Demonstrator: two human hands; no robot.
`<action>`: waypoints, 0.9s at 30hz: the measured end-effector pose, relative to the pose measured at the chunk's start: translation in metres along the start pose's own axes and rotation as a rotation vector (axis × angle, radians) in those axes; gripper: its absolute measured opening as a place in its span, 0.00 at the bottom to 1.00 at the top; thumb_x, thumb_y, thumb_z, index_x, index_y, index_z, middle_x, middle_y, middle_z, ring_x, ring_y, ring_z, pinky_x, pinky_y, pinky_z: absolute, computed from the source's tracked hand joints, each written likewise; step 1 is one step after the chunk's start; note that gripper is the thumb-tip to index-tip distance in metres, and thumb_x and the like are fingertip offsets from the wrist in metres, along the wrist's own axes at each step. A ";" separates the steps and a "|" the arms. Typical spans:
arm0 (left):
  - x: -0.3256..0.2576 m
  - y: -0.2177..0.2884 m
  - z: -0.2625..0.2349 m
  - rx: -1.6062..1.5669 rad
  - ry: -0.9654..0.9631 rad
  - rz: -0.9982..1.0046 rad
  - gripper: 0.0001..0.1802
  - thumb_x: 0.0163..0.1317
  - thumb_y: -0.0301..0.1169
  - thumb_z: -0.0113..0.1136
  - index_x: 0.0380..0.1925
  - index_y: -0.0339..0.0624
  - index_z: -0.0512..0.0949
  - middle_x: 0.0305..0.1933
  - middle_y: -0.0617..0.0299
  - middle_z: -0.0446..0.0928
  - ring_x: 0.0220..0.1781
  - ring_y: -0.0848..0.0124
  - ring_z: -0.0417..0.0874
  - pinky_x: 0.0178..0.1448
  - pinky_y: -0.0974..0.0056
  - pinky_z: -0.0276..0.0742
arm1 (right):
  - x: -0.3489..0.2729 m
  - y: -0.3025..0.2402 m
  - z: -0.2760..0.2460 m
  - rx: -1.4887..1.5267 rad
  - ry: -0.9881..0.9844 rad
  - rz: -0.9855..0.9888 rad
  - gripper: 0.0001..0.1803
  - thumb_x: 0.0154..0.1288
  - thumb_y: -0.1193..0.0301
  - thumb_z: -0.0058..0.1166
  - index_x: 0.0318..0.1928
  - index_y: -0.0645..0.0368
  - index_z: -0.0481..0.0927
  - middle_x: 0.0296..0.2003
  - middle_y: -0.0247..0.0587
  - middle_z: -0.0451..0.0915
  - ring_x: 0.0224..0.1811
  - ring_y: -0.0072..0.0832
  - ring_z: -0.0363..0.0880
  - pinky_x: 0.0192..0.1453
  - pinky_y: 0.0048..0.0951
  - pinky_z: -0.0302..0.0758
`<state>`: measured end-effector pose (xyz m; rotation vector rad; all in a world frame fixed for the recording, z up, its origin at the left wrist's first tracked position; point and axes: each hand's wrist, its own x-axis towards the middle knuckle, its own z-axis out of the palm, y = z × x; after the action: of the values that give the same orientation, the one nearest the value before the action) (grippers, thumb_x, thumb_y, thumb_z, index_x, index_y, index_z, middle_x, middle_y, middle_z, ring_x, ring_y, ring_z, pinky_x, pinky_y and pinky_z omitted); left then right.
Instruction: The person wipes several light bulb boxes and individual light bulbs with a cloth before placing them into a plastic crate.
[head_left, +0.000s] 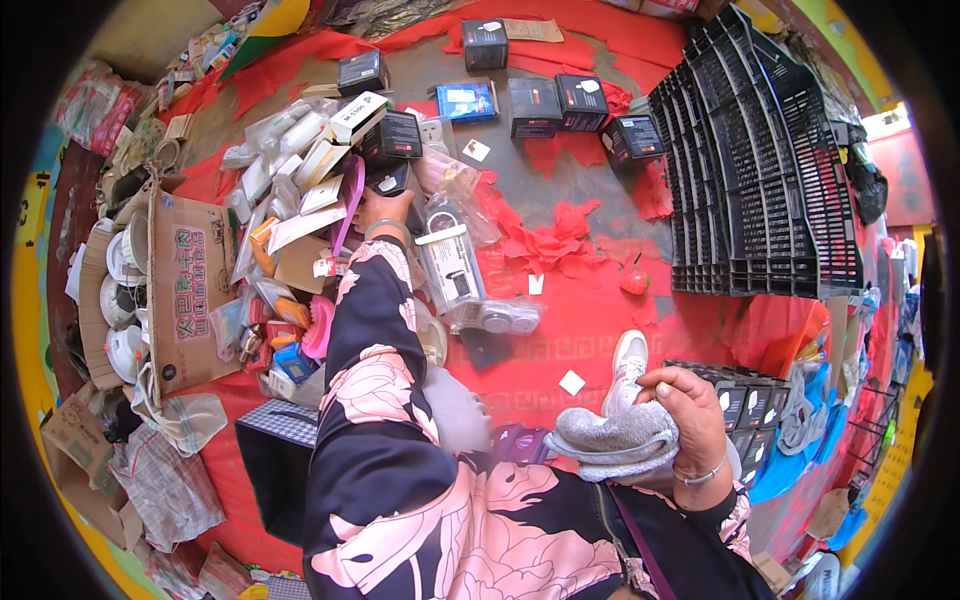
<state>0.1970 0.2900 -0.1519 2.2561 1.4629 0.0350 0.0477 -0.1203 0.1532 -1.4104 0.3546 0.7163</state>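
1. Toward the left, among a heap of white packets and cartons beside an open cardboard box point(185, 290), the left hand point(385, 212) is stretched out on its floral sleeve and closed around a small black box point(388, 180), gripping it from below
2. That small black box looks light and stiff, a thin card carton with smooth faces; I judge it could dent if squeezed, so the firm edges and corners are the better hold than the flat panels
3. Just right of it lie clear plastic blister packs point(455, 265), slick and springy by the look, likely to slide off each other
4. Further right, on the red floor covering point(590, 320), more black cartons point(560, 103) stand well apart, and stacked black crates point(760, 170) fill the far side
5. At lower right the right hand point(690, 415) is curled shut over a grey fuzzy slipper point(615, 440), soft and light; any pinch of its pile should hold
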 end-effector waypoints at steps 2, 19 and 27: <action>-0.003 -0.006 -0.004 -0.078 -0.124 0.055 0.53 0.32 0.54 0.68 0.63 0.51 0.63 0.65 0.33 0.59 0.68 0.40 0.59 0.68 0.45 0.58 | -0.001 0.002 -0.003 -0.018 -0.004 -0.014 0.12 0.64 0.73 0.50 0.43 0.68 0.79 0.33 0.38 0.80 0.36 0.20 0.78 0.43 0.20 0.73; -0.158 -0.001 -0.235 -1.203 -0.851 0.300 0.26 0.51 0.37 0.66 0.51 0.41 0.73 0.39 0.64 0.77 0.40 0.74 0.77 0.42 0.66 0.74 | 0.008 0.009 -0.069 0.670 -0.021 -0.318 0.17 0.62 0.71 0.57 0.51 0.62 0.75 0.45 0.45 0.81 0.46 0.36 0.81 0.52 0.39 0.78; -0.254 0.012 -0.288 -1.322 -0.928 0.419 0.22 0.53 0.46 0.62 0.43 0.46 0.74 0.37 0.66 0.74 0.36 0.75 0.75 0.39 0.64 0.75 | -0.044 -0.025 -0.017 0.454 0.083 -0.995 0.18 0.63 0.68 0.57 0.52 0.61 0.76 0.45 0.39 0.80 0.43 0.28 0.81 0.48 0.32 0.78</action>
<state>0.0221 0.1664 0.1664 1.0997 0.2196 0.0520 0.0344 -0.1475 0.1974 -0.9977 -0.1388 -0.2338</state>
